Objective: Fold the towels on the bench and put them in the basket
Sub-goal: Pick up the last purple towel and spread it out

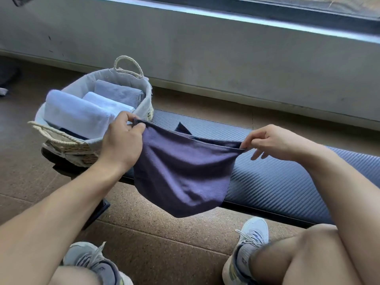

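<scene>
- Clearly, a person sat facing a low padded bench point(277, 182) covered in dark, ribbed blue material, with bare knees and grey sneakers point(249, 241) showing at the bottom of the view.
- The left hand point(121, 140) pinched the upper left corner of a dark purple towel point(181, 173) between thumb and curled fingers.
- The right hand point(273, 140) pinched the upper right corner of the same towel with thumb and forefinger, the other fingers hanging loosely below.
- The towel hung between the two hands, doubled over, its top edge sagging in the middle and its lower edge dropping past the front edge of the bench toward the floor point(164, 239).
- A woven basket point(67, 145) with a pale cloth liner and rope handles stood at the left end of the bench, just beside the left hand.
- Inside the basket lay folded towels: two white towels point(76, 114) near the front and a light grey-blue towel point(119, 92) at the back; something dark showed beneath the white ones.
- Behind the bench ran a grey concrete wall point(205, 48) under a window frame point(267, 19).
</scene>
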Demonstrator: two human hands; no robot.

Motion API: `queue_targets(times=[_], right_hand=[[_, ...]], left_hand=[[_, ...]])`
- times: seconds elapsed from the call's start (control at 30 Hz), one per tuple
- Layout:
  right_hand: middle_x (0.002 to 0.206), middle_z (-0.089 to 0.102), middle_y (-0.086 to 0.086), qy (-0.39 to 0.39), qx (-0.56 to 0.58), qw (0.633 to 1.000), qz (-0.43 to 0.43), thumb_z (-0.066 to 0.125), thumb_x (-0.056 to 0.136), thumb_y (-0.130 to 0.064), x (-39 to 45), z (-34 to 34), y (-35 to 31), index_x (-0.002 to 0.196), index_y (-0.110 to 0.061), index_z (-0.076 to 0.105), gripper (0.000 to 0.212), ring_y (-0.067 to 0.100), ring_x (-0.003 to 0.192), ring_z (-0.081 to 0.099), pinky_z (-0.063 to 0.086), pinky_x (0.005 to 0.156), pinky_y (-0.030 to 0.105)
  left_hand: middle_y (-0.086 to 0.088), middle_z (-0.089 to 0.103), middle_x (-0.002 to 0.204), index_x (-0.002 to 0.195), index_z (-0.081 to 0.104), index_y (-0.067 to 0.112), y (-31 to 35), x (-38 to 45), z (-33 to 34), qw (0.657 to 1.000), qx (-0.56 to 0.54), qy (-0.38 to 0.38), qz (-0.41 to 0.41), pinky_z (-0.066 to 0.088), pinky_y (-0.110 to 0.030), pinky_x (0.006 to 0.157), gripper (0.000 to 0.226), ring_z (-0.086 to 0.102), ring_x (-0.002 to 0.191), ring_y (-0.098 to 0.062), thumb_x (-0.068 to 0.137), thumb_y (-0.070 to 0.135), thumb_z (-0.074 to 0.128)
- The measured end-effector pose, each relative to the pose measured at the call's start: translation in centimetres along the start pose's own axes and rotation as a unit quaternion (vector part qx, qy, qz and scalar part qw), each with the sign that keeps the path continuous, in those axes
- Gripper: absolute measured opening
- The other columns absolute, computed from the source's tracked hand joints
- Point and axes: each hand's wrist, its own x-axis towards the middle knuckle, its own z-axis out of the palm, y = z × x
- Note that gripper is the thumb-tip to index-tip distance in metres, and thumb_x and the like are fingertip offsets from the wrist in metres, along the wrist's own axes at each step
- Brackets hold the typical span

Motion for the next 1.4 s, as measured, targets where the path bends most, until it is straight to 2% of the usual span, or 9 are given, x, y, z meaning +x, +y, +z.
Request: queue_targets(times=[0.2, 0.37, 0.63, 0.77, 0.9, 1.1, 1.23, 1.33, 1.4], right_hand=[[0.081, 0.075, -0.013, 0.116, -0.027, 0.993, -0.019, 0.082, 0.083, -0.035, 0.3, -0.1, 0.5, 0.073, -0.028, 0.07, 0.017, -0.003, 0.064, 0.064, 0.047, 0.056, 0.022], [0.079, 0.076, 0.002, 0.058, 0.015, 0.998, -0.031, 0.081, 0.084, -0.033, 0.5, 0.7, 1.2, 0.074, -0.02, 0.063, 0.024, 0.004, 0.056, 0.053, 0.041, 0.053, 0.023], [0.075, 0.077, 0.008, 0.005, 0.054, 0.998, -0.014, 0.082, 0.083, -0.016, 0.7, 0.7, 2.1, 0.083, -0.007, 0.066, 0.019, 0.01, 0.064, 0.067, 0.05, 0.061, 0.018], [0.08, 0.078, 0.002, -0.01, 0.063, 0.998, -0.017, 0.078, 0.087, -0.02, 1.3, 0.5, 2.7, 0.099, -0.022, 0.077, 0.011, 0.009, 0.073, 0.073, 0.056, 0.071, 0.019], [0.084, 0.076, -0.002, -0.052, 0.017, 0.998, -0.014, 0.071, 0.094, -0.026, 1.3, 0.5, 3.2, 0.089, -0.021, 0.077, 0.009, 0.006, 0.08, 0.066, 0.053, 0.08, 0.024], [0.086, 0.061, 0.008, -0.088, 0.435, 0.894, -0.066, 0.057, 0.092, -0.018, -0.2, 2.1, 0.3, 0.091, -0.007, 0.058, 0.011, 0.019, 0.082, 0.06, 0.052, 0.089, 0.034], [0.078, 0.057, 0.006, -0.234, 0.287, 0.929, -0.018, 0.058, 0.097, -0.019, -1.5, 2.7, -1.8, 0.091, -0.012, 0.06, 0.01, 0.017, 0.069, 0.055, 0.052, 0.064, 0.027], [0.08, 0.062, 0.005, -0.429, 0.183, 0.885, 0.011, 0.06, 0.099, -0.021, -2.8, 3.0, -2.9, 0.093, -0.016, 0.06, 0.008, 0.018, 0.068, 0.06, 0.055, 0.061, 0.029], [0.079, 0.062, 0.004, -0.483, 0.213, 0.849, 0.003, 0.06, 0.095, -0.023, -3.4, 2.7, -3.5, 0.094, -0.016, 0.059, 0.007, 0.018, 0.068, 0.06, 0.055, 0.059, 0.028]], left_hand=[[0.005, 0.053, 0.063, 0.087, 0.056, 0.024, -2.4, 0.4, 0.3, 0.983, 0.12, -0.133, 0.027, 0.034, -0.033, 0.07, 0.01, 0.05, 0.07, -0.025, 0.095, 0.02, 0.061], [0.003, 0.063, 0.079, 0.085, 0.056, 0.024, -3.3, -0.8, 0.8, 0.931, 0.243, -0.272, 0.033, 0.04, -0.033, 0.068, 0.011, 0.057, 0.072, -0.017, 0.095, 0.021, 0.059], [-0.006, 0.057, 0.106, 0.105, 0.056, 0.018, -2.7, 0.3, 0.1, 0.962, 0.216, -0.168, -0.021, 0.031, -0.03, 0.081, 0.009, 0.048, 0.098, -0.023, 0.102, 0.021, 0.048], [-0.011, 0.061, 0.117, 0.109, 0.056, 0.019, -2.9, 0.8, -0.1, 0.95, 0.251, -0.183, -0.019, 0.032, -0.029, 0.084, 0.011, 0.055, 0.113, -0.029, 0.102, 0.021, 0.048], [-0.005, 0.062, 0.105, 0.099, 0.06, 0.017, -2.8, 0.3, -0.2, 0.936, 0.279, -0.216, -0.006, 0.034, -0.028, 0.077, 0.01, 0.054, 0.097, -0.023, 0.1, 0.017, 0.05], [-0.008, 0.067, 0.08, 0.088, 0.063, 0.012, -3.6, -1.5, -0.3, 0.878, 0.135, -0.455, -0.065, 0.055, -0.032, 0.063, 0.014, 0.06, 0.067, -0.018, 0.098, 0.006, 0.056], [-0.013, 0.056, 0.086, 0.091, 0.063, 0.014, -3.1, -2.5, -0.7, 0.761, 0.012, -0.632, -0.146, 0.054, -0.03, 0.06, 0.006, 0.056, 0.07, -0.022, 0.085, 0.015, 0.065], [-0.005, 0.057, 0.078, 0.089, 0.065, 0.019, -2.0, -2.7, -1.4, 0.664, 0.0, -0.728, -0.17, 0.051, -0.025, 0.055, 0.005, 0.055, 0.063, -0.018, 0.086, 0.015, 0.065], [-0.002, 0.057, 0.077, 0.094, 0.062, 0.014, -1.0, -2.5, -1.9, 0.654, -0.034, -0.733, -0.181, 0.048, -0.02, 0.052, 0.008, 0.054, 0.061, -0.012, 0.088, 0.011, 0.066]])
